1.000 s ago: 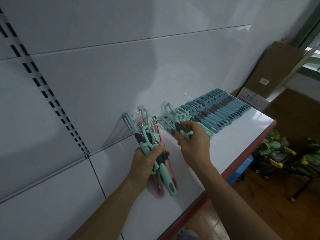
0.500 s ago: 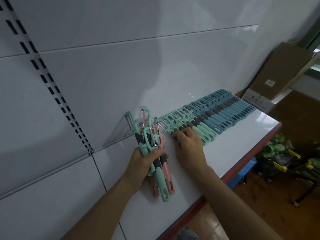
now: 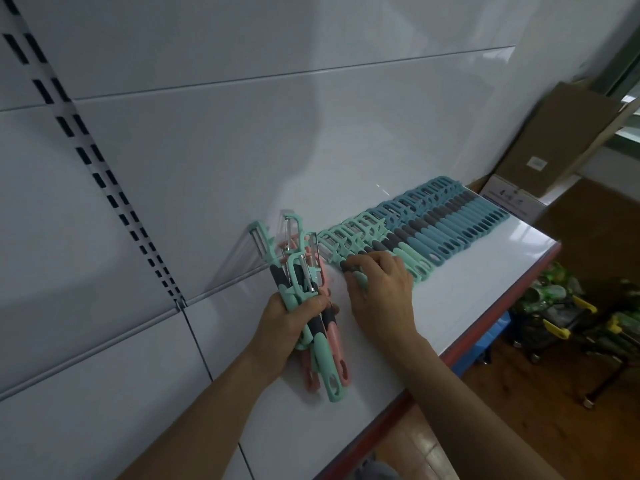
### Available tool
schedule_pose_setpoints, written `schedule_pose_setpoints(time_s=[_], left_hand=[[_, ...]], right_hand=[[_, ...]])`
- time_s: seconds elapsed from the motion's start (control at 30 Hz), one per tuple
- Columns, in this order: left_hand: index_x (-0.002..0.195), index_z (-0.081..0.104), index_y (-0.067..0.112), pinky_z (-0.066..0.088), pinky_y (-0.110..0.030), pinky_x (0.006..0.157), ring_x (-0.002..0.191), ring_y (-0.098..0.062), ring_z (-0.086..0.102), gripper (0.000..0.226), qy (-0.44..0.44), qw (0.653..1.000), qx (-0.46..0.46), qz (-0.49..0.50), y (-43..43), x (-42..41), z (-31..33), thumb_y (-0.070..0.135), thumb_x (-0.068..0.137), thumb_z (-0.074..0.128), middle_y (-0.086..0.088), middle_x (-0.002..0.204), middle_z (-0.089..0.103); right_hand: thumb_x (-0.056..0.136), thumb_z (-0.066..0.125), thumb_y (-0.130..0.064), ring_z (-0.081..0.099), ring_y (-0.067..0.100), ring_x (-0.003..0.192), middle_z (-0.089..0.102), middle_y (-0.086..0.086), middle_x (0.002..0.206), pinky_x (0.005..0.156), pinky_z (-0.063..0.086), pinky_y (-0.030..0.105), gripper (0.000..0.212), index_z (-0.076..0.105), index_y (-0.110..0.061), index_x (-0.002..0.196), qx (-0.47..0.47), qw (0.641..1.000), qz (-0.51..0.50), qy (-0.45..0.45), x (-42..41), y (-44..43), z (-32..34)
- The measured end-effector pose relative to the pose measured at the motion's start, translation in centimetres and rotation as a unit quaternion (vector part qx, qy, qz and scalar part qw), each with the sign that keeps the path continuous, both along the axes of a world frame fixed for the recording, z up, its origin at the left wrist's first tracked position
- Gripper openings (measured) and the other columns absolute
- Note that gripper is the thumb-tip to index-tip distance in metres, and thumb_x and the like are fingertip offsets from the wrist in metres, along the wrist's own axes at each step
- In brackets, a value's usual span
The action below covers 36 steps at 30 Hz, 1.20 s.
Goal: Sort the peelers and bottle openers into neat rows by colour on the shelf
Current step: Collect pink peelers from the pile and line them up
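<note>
So the long row of teal and mint plastic peelers (image 3: 450, 225) lies side by side on the white shelf board with the red front edge (image 3: 485, 292), heads toward the white back panel (image 3: 277, 150). The right hand (image 3: 381, 292) rests on the row's left end. The left hand (image 3: 285, 322), just left of it, grips a bunch of mint and pink peelers (image 3: 304, 271). A brown cardboard box (image 3: 564, 133) stands past the row's right end.

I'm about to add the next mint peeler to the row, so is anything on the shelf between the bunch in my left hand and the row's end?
Nothing visible. Only bare shelf lies between the bunch in your left hand and the mint row; your right hand holds its end peeler.
</note>
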<state>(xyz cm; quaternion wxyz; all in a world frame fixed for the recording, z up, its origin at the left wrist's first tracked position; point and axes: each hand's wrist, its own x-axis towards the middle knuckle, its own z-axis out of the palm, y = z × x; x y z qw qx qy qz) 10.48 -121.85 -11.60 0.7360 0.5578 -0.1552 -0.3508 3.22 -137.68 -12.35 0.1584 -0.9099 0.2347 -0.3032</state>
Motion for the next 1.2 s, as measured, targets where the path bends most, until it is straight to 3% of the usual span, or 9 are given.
schedule_pose_setpoints(time_s=[0.1,0.17,0.27,0.43,0.63,0.77,0.93,1.07,1.2], left_hand=[[0.093,0.077,0.011,0.057,-0.049,0.086,0.096,-0.04,0.07,0.03,-0.016,1.0,-0.004,-0.004,0.1,0.1,0.0,0.035,0.075,0.077,-0.021,0.094,0.073],[0.101,0.075,0.007,0.057,-0.049,0.087,0.097,-0.041,0.069,0.032,-0.023,1.0,-0.013,-0.009,0.2,0.1,0.0,0.034,0.084,0.076,-0.023,0.099,0.072],[0.096,0.077,0.008,0.058,-0.05,0.087,0.096,-0.042,0.072,0.026,-0.024,1.0,-0.007,0.006,0.2,-0.1,0.1,0.032,0.086,0.074,-0.024,0.1,0.074],[0.095,0.078,0.015,0.059,-0.047,0.085,0.095,-0.036,0.073,0.033,-0.034,0.999,-0.006,0.028,-0.1,-0.1,-0.1,0.043,0.079,0.08,-0.02,0.101,0.075],[0.092,0.073,0.004,0.057,-0.04,0.07,0.079,-0.029,0.071,0.018,-0.007,0.999,0.004,0.039,-0.2,-0.1,-0.3,0.02,0.088,0.079,-0.013,0.08,0.073],[0.096,0.075,0.005,0.059,-0.041,0.072,0.088,-0.032,0.073,0.026,0.016,0.999,-0.001,0.044,-0.3,-0.2,0.0,0.024,0.078,0.076,-0.016,0.087,0.074],[0.084,0.074,0.011,0.061,-0.04,0.074,0.085,-0.031,0.074,0.01,0.016,0.998,-0.017,0.05,-0.1,-0.3,0.4,0.019,0.078,0.076,-0.015,0.082,0.072],[0.087,0.071,0.005,0.061,-0.038,0.072,0.085,-0.033,0.073,0.006,0.002,0.998,-0.005,0.067,0.3,-0.4,0.7,0.008,0.086,0.076,-0.015,0.08,0.07],[0.089,0.073,0.006,0.061,-0.041,0.073,0.084,-0.031,0.072,0.02,0.012,0.998,0.011,0.067,1.6,0.0,0.5,0.021,0.076,0.077,-0.028,0.092,0.073]], right_hand=[[0.094,0.07,-0.026,0.056,0.011,0.072,0.064,-0.006,0.084,0.062,0.046,0.028,0.005,0.066,-0.023,0.096,0.185,0.974,0.089,-0.099,-1.5,2.3,2.2],[0.088,0.078,-0.028,0.054,0.012,0.063,0.06,-0.007,0.075,0.056,0.044,0.025,0.019,0.061,-0.024,0.095,0.31,0.929,0.176,-0.102,-2.6,3.9,3.2],[0.072,0.092,-0.03,0.06,0.016,0.072,0.062,-0.008,0.086,0.06,0.052,0.027,0.044,0.058,-0.023,0.099,0.319,0.92,0.227,-0.032,-3.7,5.0,3.1],[0.078,0.088,-0.013,0.069,0.029,0.078,0.069,0.002,0.091,0.067,0.06,0.047,0.039,0.062,-0.017,0.106,0.4,0.887,0.22,-0.067,-4.1,4.5,2.8],[0.09,0.072,0.0,0.067,0.024,0.064,0.066,0.004,0.098,0.051,0.053,0.032,0.026,0.061,-0.015,0.108,0.449,0.873,0.114,-0.155,-4.5,3.9,3.4],[0.087,0.078,-0.007,0.065,0.021,0.062,0.064,0.001,0.095,0.053,0.055,0.03,0.024,0.062,-0.017,0.103,0.424,0.896,0.042,-0.126,-3.9,2.0,3.8],[0.088,0.075,-0.018,0.06,0.008,0.081,0.065,-0.008,0.095,0.066,0.045,0.019,0.016,0.061,-0.022,0.096,0.252,0.967,0.027,-0.011,-1.9,0.4,3.9],[0.087,0.071,-0.011,0.055,0.013,0.088,0.062,-0.003,0.099,0.077,0.05,0.029,0.017,0.065,-0.015,0.102,0.108,0.992,0.055,0.019,-0.4,0.5,2.8],[0.086,0.073,-0.009,0.057,0.023,0.088,0.063,0.006,0.1,0.075,0.05,0.036,0.017,0.068,-0.011,0.102,0.037,0.998,0.05,0.015,0.3,0.5,1.1]])
